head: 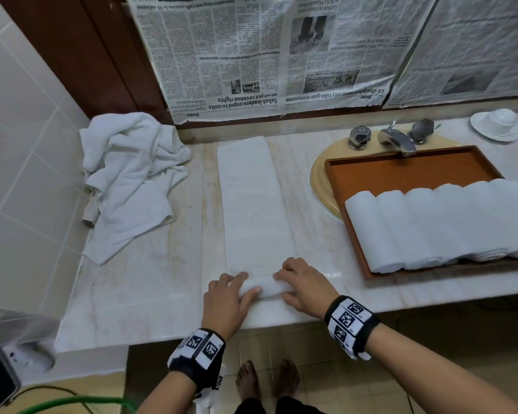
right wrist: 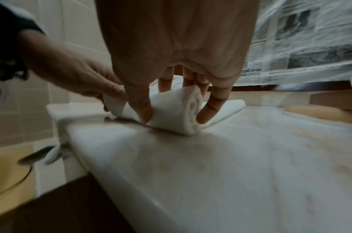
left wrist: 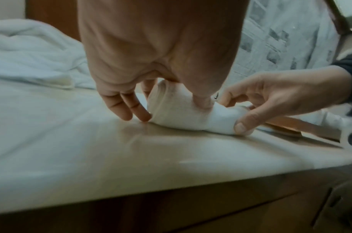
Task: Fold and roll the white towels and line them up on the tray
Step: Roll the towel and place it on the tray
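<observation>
My left hand (head: 226,297) and right hand (head: 304,286) clamp the folded towel's (head: 253,204) rolled end, lower centre of frame.

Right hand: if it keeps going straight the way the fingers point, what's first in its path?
The right hand points away along the counter, so it first meets the flat, unrolled stretch of the folded towel just beyond the roll. Further on, probably the newspaper.
</observation>
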Tool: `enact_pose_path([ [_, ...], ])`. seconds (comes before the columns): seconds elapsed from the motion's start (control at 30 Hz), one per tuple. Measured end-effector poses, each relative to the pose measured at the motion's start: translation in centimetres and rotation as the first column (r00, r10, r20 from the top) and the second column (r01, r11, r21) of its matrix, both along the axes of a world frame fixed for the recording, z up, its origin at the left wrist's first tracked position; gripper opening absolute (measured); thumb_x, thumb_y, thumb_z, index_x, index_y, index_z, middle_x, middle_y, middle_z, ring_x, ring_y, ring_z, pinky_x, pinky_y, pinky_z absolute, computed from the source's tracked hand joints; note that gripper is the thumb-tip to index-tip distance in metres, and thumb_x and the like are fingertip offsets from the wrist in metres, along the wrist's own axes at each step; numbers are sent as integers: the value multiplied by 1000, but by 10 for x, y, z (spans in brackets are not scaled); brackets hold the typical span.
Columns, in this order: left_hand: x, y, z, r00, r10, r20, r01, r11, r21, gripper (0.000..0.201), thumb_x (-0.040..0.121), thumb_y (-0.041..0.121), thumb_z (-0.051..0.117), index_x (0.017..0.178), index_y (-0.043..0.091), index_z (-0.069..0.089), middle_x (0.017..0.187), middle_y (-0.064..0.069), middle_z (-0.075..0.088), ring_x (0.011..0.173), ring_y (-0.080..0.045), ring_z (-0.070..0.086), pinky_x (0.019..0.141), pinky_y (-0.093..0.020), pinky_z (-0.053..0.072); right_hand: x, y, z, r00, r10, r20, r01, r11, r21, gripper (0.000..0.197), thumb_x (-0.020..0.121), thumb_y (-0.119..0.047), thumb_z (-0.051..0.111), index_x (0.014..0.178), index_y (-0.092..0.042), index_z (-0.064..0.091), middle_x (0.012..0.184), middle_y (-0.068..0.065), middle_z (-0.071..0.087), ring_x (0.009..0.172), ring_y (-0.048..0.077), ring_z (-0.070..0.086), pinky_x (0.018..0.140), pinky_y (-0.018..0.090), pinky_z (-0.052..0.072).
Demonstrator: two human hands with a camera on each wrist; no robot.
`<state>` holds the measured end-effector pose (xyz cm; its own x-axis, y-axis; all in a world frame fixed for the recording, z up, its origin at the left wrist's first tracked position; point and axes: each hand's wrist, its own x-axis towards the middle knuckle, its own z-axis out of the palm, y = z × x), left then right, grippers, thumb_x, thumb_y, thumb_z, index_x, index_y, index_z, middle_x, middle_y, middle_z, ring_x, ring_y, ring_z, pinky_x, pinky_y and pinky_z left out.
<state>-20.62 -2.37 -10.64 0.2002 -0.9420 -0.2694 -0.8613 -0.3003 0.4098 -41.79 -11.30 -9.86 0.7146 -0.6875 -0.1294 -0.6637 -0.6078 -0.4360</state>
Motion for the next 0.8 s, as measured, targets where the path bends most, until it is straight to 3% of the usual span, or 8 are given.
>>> enact_pose_path([
  [0.07, 2, -5, -3, 995, 39, -86, -36, 999, 37, 61, 93, 72, 17, 136, 40, 47, 127, 2, 52, 120, -28, 44, 96, -41, 39, 2, -6, 1, 991, -106, 83, 92, 983, 162, 41, 87, -32, 65, 126, -22, 60, 123, -2, 47, 114, 16, 45, 96, 32, 44],
  [0.13, 5, -10, -7, 980, 72, -184, -70, 997, 16, 52, 98, 62, 14, 127, 39, 52, 121, 1, 54, 117, -29, 46, 94, -37, 36, 3, -15, 4, 977, -187, 102, 146, 936, 320, 38, 88, -31, 67, 125, -22, 62, 122, -1, 51, 117, 15, 46, 102, 29, 37],
  [0.27, 8, -17, -3, 980, 110, -169, -128, 986, -103, 32, 105, 38, 37, 119, 28, 63, 123, 1, 45, 112, -24, 43, 92, -36, 39, 3, -28, 8, 986, -158, 60, 123, 915, 384, 39, 94, -38, 62, 129, -22, 61, 121, 3, 55, 117, 18, 50, 100, 27, 34],
  [0.4, 4, -14, -2, 983, -32, -180, -10, 973, -230, 39, 98, 48, 35, 123, 33, 61, 125, 7, 48, 110, -19, 42, 91, -39, 44, 5, -34, 10, 993, -114, -4, 108, 921, 374, 38, 98, -39, 55, 131, -20, 60, 122, 8, 55, 118, 23, 49, 103, 32, 34],
  [0.57, 15, -4, -18, 985, -138, -109, 109, 966, -234, 57, 88, 74, 36, 129, 41, 58, 130, 17, 49, 118, -11, 39, 92, -36, 40, 13, -27, 9, 987, -84, -140, 105, 983, 148, 39, 101, -40, 45, 133, -20, 56, 128, 4, 48, 120, 23, 40, 100, 40, 36],
  [0.63, 17, -6, -18, 982, -115, -147, 81, 972, -220, 59, 85, 75, 38, 126, 40, 62, 126, 17, 52, 116, -11, 42, 93, -35, 41, 13, -19, 7, 992, -90, -84, 86, 995, -42, 36, 98, -36, 51, 130, -21, 57, 126, 1, 49, 114, 23, 46, 95, 40, 39],
  [0.73, 17, -16, -14, 969, -42, -245, -5, 982, -189, 58, 82, 76, 39, 118, 39, 67, 117, 17, 57, 112, -11, 46, 96, -32, 41, 16, -5, -2, 1000, -9, -11, 5, 944, -331, 29, 83, -21, 67, 113, -21, 65, 110, 1, 60, 96, 23, 60, 85, 38, 43],
  [0.8, 18, -23, -17, 957, 10, -291, -61, 984, -165, 55, 81, 76, 42, 111, 40, 69, 113, 18, 60, 111, -12, 50, 97, -31, 40, 19, 5, -7, 1000, 19, -8, -20, 937, -348, 32, 83, -31, 58, 111, -18, 66, 107, 1, 63, 94, 22, 62, 87, 37, 40],
])
